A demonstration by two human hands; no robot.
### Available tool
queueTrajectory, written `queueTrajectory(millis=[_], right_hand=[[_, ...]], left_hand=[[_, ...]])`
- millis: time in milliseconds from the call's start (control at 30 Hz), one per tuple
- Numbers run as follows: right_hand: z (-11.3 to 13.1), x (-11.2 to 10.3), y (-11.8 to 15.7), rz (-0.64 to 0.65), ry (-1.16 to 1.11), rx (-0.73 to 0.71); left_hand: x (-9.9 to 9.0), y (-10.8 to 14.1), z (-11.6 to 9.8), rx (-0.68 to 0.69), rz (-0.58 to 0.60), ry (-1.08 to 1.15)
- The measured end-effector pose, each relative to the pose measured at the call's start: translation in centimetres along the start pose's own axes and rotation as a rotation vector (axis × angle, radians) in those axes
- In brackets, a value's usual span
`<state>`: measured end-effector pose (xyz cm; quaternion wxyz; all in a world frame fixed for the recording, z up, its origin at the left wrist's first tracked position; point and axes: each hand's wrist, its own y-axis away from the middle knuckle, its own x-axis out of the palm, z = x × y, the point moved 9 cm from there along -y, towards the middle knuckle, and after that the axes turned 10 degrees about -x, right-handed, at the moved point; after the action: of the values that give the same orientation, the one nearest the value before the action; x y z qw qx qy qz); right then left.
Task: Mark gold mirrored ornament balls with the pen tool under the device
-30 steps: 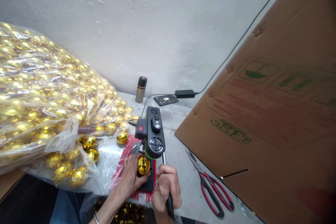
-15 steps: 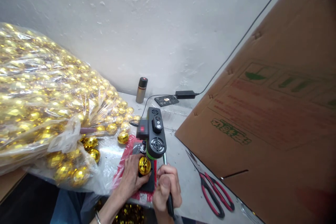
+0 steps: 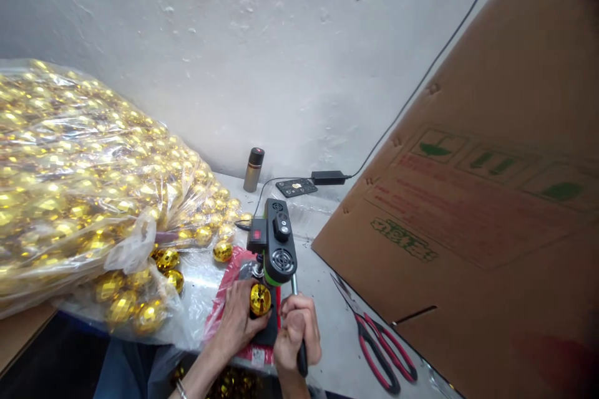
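Note:
A gold faceted ball [image 3: 260, 299] sits under the head of a small black drill press [image 3: 281, 243]. My left hand [image 3: 238, 315] grips this ball from its left side, thumb along the near edge. My right hand [image 3: 298, 331] is closed round the press's lever [image 3: 302, 358], whose metal rod runs up to the machine's right side. Beneath the ball lies the dark base of the press, on a red plastic sheet [image 3: 218, 312]. The ball's underside is hidden.
A big clear bag of gold balls [image 3: 93, 181] fills the left. Scissors [image 3: 381, 349] lie right of my right hand, beside a large cardboard box [image 3: 458, 199]. A small bottle [image 3: 253, 169], black patterned case [image 3: 296, 187] and power adapter [image 3: 328, 177] are near the wall.
The whole view has shifted slightly, so most things appear a little lower. My hands keep the same grips on the ball and the lever.

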<state>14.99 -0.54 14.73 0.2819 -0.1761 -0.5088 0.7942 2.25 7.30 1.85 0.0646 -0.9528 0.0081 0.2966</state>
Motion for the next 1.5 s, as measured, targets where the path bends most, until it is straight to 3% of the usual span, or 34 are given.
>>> queueTrajectory(millis=[200, 300, 400, 500, 667, 733, 833, 900, 1033, 1167, 1333, 1500], right_hand=[[-0.5, 0.3, 1.2, 0.062, 0.042, -0.107], [0.5, 0.3, 0.0, 0.095, 0.018, -0.153], [1.8, 0.2, -3.0, 0.143, 0.02, -0.062], [2.0, 0.2, -6.1, 0.186, 0.018, 0.17], [3.0, 0.5, -7.8, 0.171, -0.004, 0.193], [2.7, 0.5, -7.1, 0.139, -0.017, 0.205], [2.4, 0.5, -6.1, 0.125, -0.03, 0.211], [2.2, 0.6, -5.7, 0.138, -0.04, 0.217], [1.8, 0.6, -5.4, 0.143, -0.049, 0.232], [1.6, 0.5, -5.0, 0.13, -0.042, 0.241], [1.8, 0.6, -5.1, 0.16, -0.059, 0.227], [2.5, 0.7, -6.9, 0.167, -0.051, 0.228]], left_hand=[[-0.2, -0.1, -0.2, -0.037, 0.027, -0.003], [-0.1, -0.3, -0.5, -0.045, 0.042, 0.0], [-0.1, -0.3, -0.6, -0.041, 0.042, 0.005], [-0.3, 0.5, 0.3, -0.037, 0.066, -0.015], [-2.0, 1.6, 3.3, 0.076, 0.21, -0.114], [-4.1, 0.1, 3.9, 0.095, 0.131, -0.131], [-7.4, -3.8, 3.9, 0.053, -0.102, -0.212], [-8.1, -6.4, 3.3, 0.033, -0.164, -0.234], [-8.1, -9.7, 3.0, -0.038, -0.176, -0.227], [-8.3, -10.8, 3.4, -0.091, -0.128, -0.167], [-8.6, -9.8, 3.7, -0.168, -0.023, 0.031], [-7.0, -5.5, 3.8, -0.318, 0.095, 0.368]])
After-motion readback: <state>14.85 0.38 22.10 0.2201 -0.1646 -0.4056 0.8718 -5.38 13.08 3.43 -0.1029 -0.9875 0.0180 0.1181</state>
